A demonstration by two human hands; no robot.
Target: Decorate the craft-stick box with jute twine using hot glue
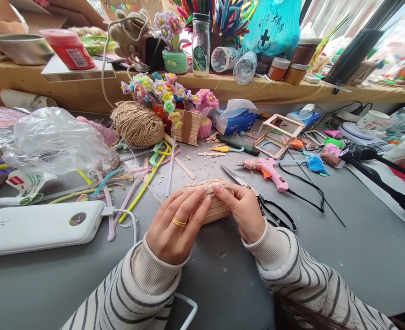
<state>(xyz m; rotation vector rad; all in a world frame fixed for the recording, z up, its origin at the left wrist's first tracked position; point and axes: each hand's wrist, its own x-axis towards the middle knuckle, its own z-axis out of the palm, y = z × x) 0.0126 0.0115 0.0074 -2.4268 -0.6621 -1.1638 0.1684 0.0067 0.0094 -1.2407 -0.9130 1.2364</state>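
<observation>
In front of me both hands are closed on a small piece of stacked pale wooden sticks (218, 211) with jute twine (207, 183) laid over its top. My left hand (177, 220), with a gold ring, presses the twine with its fingertips. My right hand (245, 208) grips the far right end, its thumb on the twine. A strand runs left toward the big ball of jute twine (137, 123). Just behind my right hand lie scissors (274, 211), partly covered by it. The underside of the stick piece is hidden.
A pink glue gun (266, 172) with a black cord lies at the right, near an open wooden stick frame (278, 133). A white power bank (44, 227) sits at the left by pipe cleaners (147, 183). Behind stands a shelf (120, 85) with jars.
</observation>
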